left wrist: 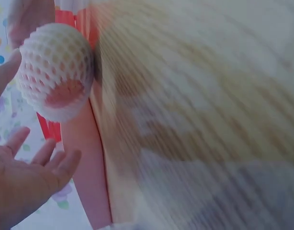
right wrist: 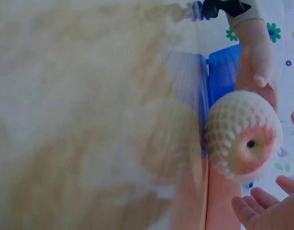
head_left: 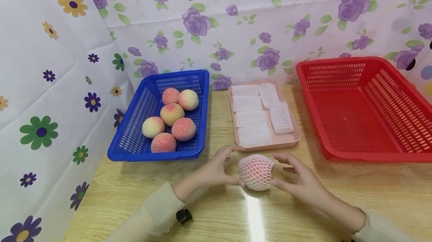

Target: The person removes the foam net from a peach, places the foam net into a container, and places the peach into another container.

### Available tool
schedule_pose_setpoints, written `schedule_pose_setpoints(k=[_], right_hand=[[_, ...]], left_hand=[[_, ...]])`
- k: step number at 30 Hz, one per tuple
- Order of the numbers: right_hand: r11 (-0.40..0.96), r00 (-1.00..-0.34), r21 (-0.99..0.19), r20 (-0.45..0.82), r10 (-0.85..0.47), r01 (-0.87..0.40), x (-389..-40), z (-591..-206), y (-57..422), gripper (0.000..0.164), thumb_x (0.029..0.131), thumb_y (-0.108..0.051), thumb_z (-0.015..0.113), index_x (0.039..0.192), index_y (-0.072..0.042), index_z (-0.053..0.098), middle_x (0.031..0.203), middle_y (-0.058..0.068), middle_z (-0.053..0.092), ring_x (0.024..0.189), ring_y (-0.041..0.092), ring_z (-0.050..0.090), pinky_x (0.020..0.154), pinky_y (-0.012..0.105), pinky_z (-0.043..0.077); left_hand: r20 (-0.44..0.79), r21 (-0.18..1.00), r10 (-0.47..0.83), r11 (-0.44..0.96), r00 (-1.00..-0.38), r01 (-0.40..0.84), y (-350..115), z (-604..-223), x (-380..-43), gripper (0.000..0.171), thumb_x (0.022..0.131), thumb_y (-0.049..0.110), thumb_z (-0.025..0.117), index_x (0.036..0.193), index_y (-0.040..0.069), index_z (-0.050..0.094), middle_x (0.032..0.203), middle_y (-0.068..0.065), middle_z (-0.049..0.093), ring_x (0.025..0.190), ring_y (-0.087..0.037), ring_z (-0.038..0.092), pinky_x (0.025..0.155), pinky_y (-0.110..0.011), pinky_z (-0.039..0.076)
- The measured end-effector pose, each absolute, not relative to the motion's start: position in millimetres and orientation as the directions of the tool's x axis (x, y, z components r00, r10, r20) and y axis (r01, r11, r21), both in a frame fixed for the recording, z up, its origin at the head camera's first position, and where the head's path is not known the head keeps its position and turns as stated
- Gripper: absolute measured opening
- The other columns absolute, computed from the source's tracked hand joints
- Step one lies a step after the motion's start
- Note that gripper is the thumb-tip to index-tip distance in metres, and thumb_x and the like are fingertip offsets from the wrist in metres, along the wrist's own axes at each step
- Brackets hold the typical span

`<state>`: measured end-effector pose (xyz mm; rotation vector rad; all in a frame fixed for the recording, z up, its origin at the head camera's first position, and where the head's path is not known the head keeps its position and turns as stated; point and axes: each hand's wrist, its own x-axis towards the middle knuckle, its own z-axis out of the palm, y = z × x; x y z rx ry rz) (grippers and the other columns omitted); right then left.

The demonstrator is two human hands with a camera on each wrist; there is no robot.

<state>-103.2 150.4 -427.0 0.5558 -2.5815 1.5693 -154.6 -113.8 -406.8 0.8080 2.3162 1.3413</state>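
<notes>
A peach in a white foam net sleeve (head_left: pixel 256 172) sits on the wooden table in front of the pink tray. My left hand (head_left: pixel 216 169) is on its left side, thumb and fingers spread apart around it. On the other side my right hand (head_left: pixel 300 180) is spread likewise, its thumb tip right at the net's edge. In the left wrist view, the netted peach (left wrist: pixel 56 72) shows a patch of bare pink skin at one end of the net. The right wrist view shows the peach's other end (right wrist: pixel 247 153), with a dark stem hollow in the net's opening.
At the left stands a blue basket (head_left: pixel 156 156) with several bare peaches (head_left: pixel 172 114). Several flat white foam nets (head_left: pixel 251 118) lie in the pink tray (head_left: pixel 293 137) behind the netted peach. A red basket (head_left: pixel 341 122) stands at the right. A flowered sheet (head_left: pixel 222 21) hangs behind.
</notes>
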Motion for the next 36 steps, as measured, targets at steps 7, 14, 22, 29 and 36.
schedule_pose_setpoints(k=[7, 14, 22, 29, 36], right_hand=[[0.435, -0.928, -0.821, 0.309, -0.208, -0.371, -93, -429, 140, 0.063, 0.072, -0.009, 0.082, 0.125, 0.004, 0.05, 0.125, 0.015, 0.056, 0.113, 0.011, 0.05, 0.089, 0.031, 0.053], [0.445, -0.943, -0.831, 0.293, -0.158, -0.333, -86, -430, 122, 0.078, 0.066, -0.013, 0.087, 0.131, 0.0, 0.045, 0.128, 0.016, 0.049, 0.118, 0.027, 0.045, 0.093, 0.049, 0.049], [0.423, -0.961, -0.863, 0.238, -0.142, -0.277, -87, -433, 108, 0.081, 0.064, -0.008, 0.087, 0.131, 0.0, 0.043, 0.127, 0.02, 0.046, 0.117, 0.035, 0.046, 0.094, 0.057, 0.048], [0.437, -0.973, -0.873, 0.163, -0.161, -0.218, -91, -435, 106, 0.083, 0.068, -0.01, 0.085, 0.135, 0.001, 0.038, 0.128, 0.022, 0.044, 0.113, 0.035, 0.053, 0.095, 0.048, 0.049], [0.436, -0.968, -0.868, 0.175, -0.181, -0.239, -96, -437, 109, 0.083, 0.066, -0.01, 0.086, 0.134, 0.002, 0.039, 0.126, 0.019, 0.051, 0.111, 0.033, 0.054, 0.093, 0.049, 0.051]], left_hand=[[-0.031, 0.936, 0.701, 0.271, -0.713, 0.226, -118, -413, -169, 0.081, 0.071, 0.004, 0.082, 0.14, 0.007, 0.039, 0.144, -0.009, 0.04, 0.136, -0.026, 0.035, 0.111, -0.048, 0.035], [-0.026, 0.943, 0.757, 0.234, -0.653, 0.235, -118, -417, -181, 0.079, 0.072, -0.002, 0.079, 0.14, 0.003, 0.039, 0.145, -0.016, 0.04, 0.134, -0.033, 0.038, 0.109, -0.047, 0.038], [-0.038, 0.941, 0.79, 0.234, -0.612, 0.244, -112, -421, -183, 0.074, 0.072, -0.002, 0.079, 0.137, 0.003, 0.043, 0.136, -0.014, 0.049, 0.125, -0.024, 0.048, 0.106, -0.034, 0.043], [-0.065, 0.954, 0.789, 0.229, -0.611, 0.193, -107, -424, -181, 0.074, 0.072, -0.002, 0.079, 0.137, 0.005, 0.043, 0.134, -0.014, 0.049, 0.117, -0.019, 0.053, 0.103, -0.029, 0.045], [-0.088, 0.961, 0.766, 0.234, -0.637, 0.149, -106, -425, -179, 0.075, 0.072, -0.005, 0.079, 0.137, 0.005, 0.043, 0.134, -0.016, 0.049, 0.114, -0.02, 0.055, 0.102, -0.029, 0.046]])
